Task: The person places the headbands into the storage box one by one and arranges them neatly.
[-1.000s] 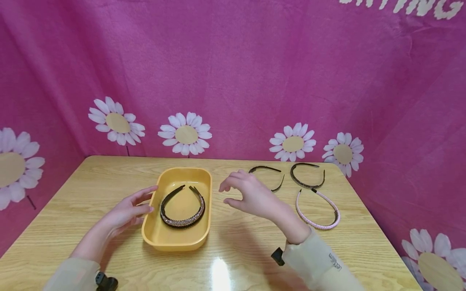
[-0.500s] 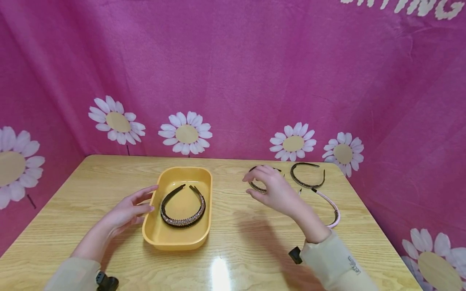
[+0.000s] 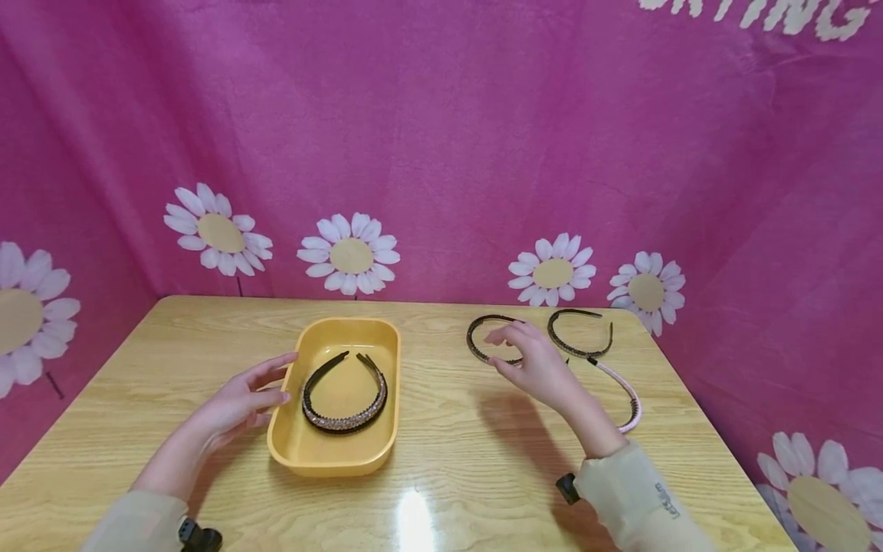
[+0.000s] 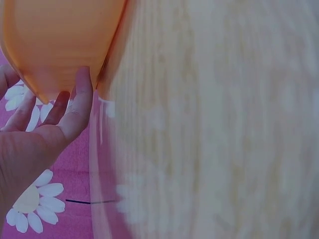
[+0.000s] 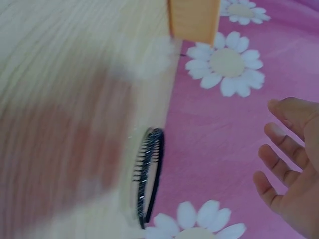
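Near the far edge of the table (image 3: 441,429), right of centre: dark headband (image 3: 471,339) | right hand (image 3: 534,366) near it, released, holding nothing | left hand (image 3: 237,395) released, fingers touching yellow tray (image 3: 331,466)

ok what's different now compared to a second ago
The right hand moved rightward, from beside the yellow tray toward the leftmost dark headband on the tabletop. Nothing was taken or released. The left hand, yellow tray and pink headband stayed put.
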`<state>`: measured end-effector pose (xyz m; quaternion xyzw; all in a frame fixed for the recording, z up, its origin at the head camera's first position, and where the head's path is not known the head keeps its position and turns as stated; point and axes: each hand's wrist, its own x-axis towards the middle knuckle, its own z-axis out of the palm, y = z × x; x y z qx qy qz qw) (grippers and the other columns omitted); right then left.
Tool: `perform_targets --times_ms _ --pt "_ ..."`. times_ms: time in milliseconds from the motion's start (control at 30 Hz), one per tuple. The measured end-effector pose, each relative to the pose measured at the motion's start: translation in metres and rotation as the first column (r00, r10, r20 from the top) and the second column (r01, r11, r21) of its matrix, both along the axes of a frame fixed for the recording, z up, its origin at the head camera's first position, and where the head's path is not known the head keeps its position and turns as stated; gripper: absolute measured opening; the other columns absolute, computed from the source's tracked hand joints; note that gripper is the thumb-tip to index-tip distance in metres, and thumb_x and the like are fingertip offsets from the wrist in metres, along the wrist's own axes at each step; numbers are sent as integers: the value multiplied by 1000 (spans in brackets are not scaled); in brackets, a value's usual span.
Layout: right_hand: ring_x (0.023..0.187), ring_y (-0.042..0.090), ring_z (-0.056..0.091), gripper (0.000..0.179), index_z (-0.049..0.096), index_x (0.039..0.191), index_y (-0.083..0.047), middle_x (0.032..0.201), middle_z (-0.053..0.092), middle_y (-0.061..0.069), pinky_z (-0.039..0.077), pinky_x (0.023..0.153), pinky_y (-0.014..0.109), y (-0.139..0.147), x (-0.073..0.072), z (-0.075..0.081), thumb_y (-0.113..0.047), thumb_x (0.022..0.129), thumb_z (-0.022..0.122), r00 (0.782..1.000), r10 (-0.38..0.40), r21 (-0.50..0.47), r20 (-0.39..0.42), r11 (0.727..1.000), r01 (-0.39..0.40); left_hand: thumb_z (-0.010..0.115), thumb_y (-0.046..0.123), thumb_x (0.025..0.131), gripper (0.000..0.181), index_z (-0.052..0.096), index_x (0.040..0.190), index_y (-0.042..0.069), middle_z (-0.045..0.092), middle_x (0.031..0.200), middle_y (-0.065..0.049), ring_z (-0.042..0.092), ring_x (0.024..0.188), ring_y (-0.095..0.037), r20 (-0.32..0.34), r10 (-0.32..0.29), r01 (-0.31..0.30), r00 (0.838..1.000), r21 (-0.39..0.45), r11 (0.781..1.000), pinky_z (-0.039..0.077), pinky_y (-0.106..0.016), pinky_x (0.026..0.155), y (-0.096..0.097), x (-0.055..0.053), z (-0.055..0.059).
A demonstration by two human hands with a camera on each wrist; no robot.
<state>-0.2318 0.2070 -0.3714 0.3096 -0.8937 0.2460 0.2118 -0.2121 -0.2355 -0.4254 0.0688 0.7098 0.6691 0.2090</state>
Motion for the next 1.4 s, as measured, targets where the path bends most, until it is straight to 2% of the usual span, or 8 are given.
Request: perform_targets --times_ms 233,667,933,1133,1400 --pt "93 27 58 26 67 100 -7 104 66 5 51 80 37 9 -7 -16 -7 76 77 997 -67 -15 49 998 68 57 7 92 73 15 152 10 13 151 -28 50 119 -23 -1 -1 1 1000 2 1000 51 -43 93 -1 0 -2" --pt "96 26 57 28 67 102 -6 108 66 8 49 86 42 21 -26 -41 -8 76 77 981 -152 4 119 988 153 57 7 92 73 14 152 8 13 151 -28 51 117 -22 -9 -15 16 1000 14 1000 51 -44 92 -2 0 -2" --pt "95 29 59 26 67 100 -5 105 65 10 50 85 42 32 -43 -57 -6 76 77 975 -133 43 179 991 127 57 8 92 74 13 152 9 13 152 -28 52 117 -21 -3 -20 20 1000 3 1000 51 -44 91 -1 -1 -2" --pt "100 28 57 25 67 101 -5 106 63 10 49 89 43 31 -49 -63 -4 78 73 961 -141 100 240 988 120 57 8 92 74 13 152 8 12 151 -29 52 116 -21 -4 -21 21 1000 5 1000 51 -45 91 -1 0 -1" --pt "94 26 57 23 67 100 -5 96 64 8 51 84 41 19 -54 -65 -5 78 74 963 -130 141 236 985 99 57 9 92 73 15 152 9 12 152 -27 48 121 -24 3 -11 11 1000 1 1000 51 -44 92 1 0 0"
